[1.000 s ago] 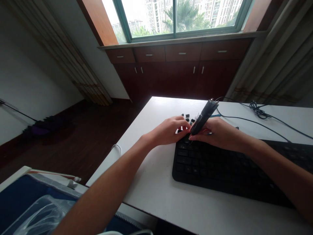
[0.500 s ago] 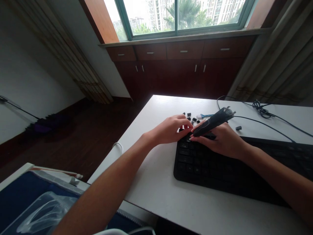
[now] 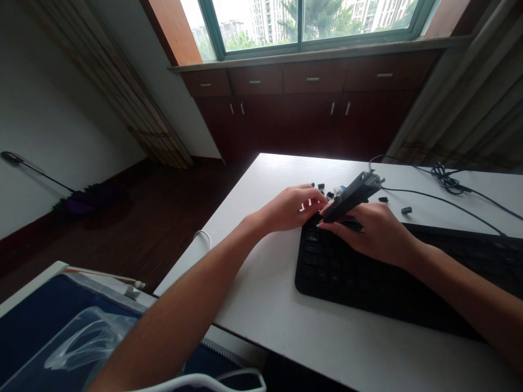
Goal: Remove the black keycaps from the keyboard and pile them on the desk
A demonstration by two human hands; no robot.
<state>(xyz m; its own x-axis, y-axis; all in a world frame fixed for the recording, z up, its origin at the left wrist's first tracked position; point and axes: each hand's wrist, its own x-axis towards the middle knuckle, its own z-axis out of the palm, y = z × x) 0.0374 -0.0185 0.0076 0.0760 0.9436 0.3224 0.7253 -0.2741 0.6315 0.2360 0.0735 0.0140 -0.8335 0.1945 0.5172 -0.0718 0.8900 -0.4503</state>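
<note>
My right hand is closed around a long dark grey plastic tool. The tool slants, its lower end near the top left corner of a black keyboard and its upper end, with jagged protruding parts, up to the right. My left hand is at that same corner, thumb and forefinger pinched together close to the tool's lower end. What those fingertips hold, if anything, is hidden. Several small black pieces, probably keycaps, lie just beyond the hands. A small brush shows partly behind the tool.
The keyboard lies on a white table. Two more black pieces, one a keycap, lie beyond my right hand near a coiled black cable. A white cable loop hangs at the left edge. Clear plastic rests on blue fabric below.
The camera view has shifted slightly. The tool in my right hand has turned and stands steeper, uncovering another small black piece behind it. My left hand stays pinched at the keyboard's corner.
</note>
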